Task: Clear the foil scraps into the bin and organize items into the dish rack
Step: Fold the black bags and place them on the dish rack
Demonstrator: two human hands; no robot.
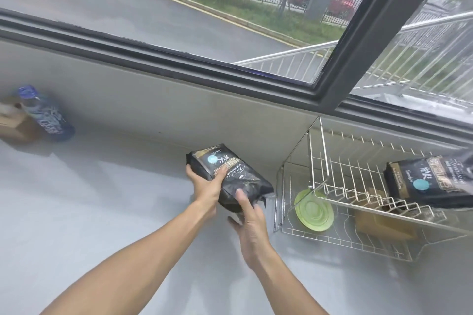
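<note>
A black coffee bag (231, 174) with a pale blue dot on its label is held tilted above the grey counter (107, 202), left of the wire dish rack (320, 151). My left hand (206, 188) grips the bag's left side. My right hand (249, 222) touches its lower end with spread fingers. A second black coffee bag (432, 178) lies on the rack's upper tier at the right. A green plate (313, 210) leans in the rack's lower level, next to a brown cardboard box (381, 220). No foil scraps or bin are in view.
A blue-capped plastic bottle (44, 112) stands at the far left beside another brown cardboard box (14, 123). A grey wall and a dark window frame (179, 59) run behind the counter.
</note>
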